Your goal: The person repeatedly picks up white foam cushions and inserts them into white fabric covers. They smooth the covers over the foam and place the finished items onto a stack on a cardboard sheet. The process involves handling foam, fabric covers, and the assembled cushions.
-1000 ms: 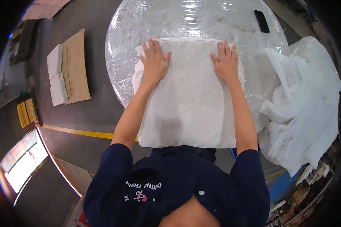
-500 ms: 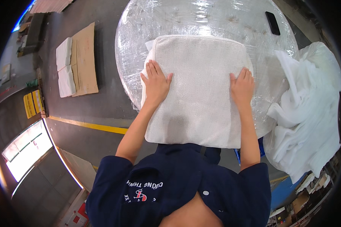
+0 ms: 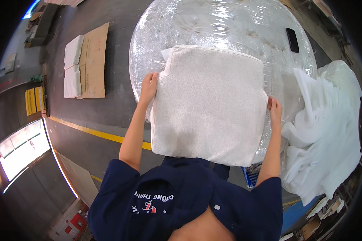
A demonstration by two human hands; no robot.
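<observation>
A cream woven cushion [image 3: 211, 104], piped along its edge and stepped in at both sides, lies in front of my body on a round, plastic-wrapped surface [image 3: 229, 24]. Its near edge overhangs toward my waist. My left hand [image 3: 149, 86] is closed at the cushion's left edge, just below the step, with the fingertips curled against the fabric. On the opposite edge, a little nearer to me, my right hand [image 3: 275, 108] pinches the side of the cushion. A scrap of white padding [image 3: 165, 54] peeks out beside its far left corner.
A black phone [image 3: 293, 40] rests at the far right of the wrapped surface. White padding sheets [image 3: 321, 136] are heaped to the right, above a blue crate [image 3: 251, 176]. On the left floor lie cardboard [image 3: 94, 60] with white bundles [image 3: 72, 80] and a yellow line [image 3: 108, 135].
Both hands have left the cushion's top and moved outward to its side edges, where the fingers have closed. The cushion has shifted slightly toward me.
</observation>
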